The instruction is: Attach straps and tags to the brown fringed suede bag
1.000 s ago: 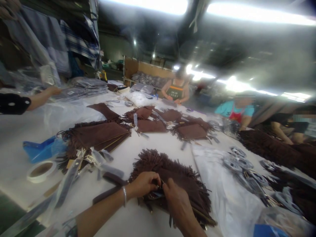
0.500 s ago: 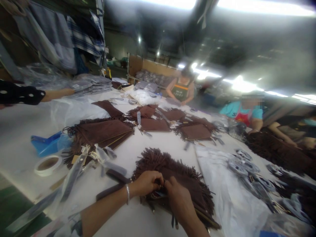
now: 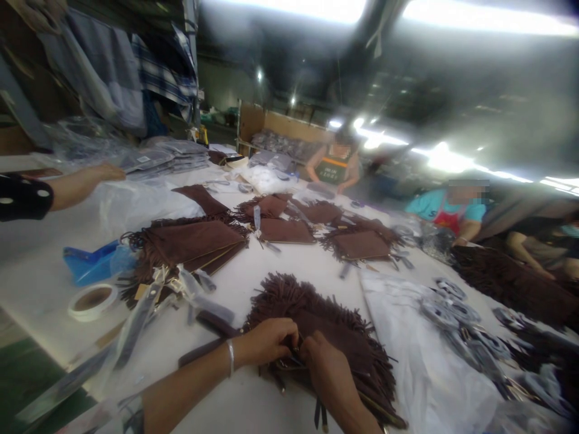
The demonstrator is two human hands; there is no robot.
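A dark brown fringed bag (image 3: 337,325) lies on the white table right in front of me, its zipped edge towards me. Both my hands are at that edge, close together. My left hand (image 3: 271,339), with a bracelet at the wrist, has thumb and fingers pinched on the edge of the bag. My right hand (image 3: 328,364) is closed beside it, fingers bent over the same edge. Any small part between the fingertips is too dark and hidden to make out. A brown strap (image 3: 201,351) runs out left of the bag, under my left forearm.
Stacked brown bags (image 3: 199,241) lie to the left, beside a white tape roll (image 3: 93,301) and a blue tape dispenser (image 3: 90,262). White plastic bags (image 3: 416,337) and wrapped straps (image 3: 456,310) lie right. A co-worker's hand (image 3: 90,181) reaches in from the left; several people work across the table.
My hands stay at the bag's edge, with only slight finger movement. The co-worker's arm at the left has drawn back towards the left. The view has shifted a little.
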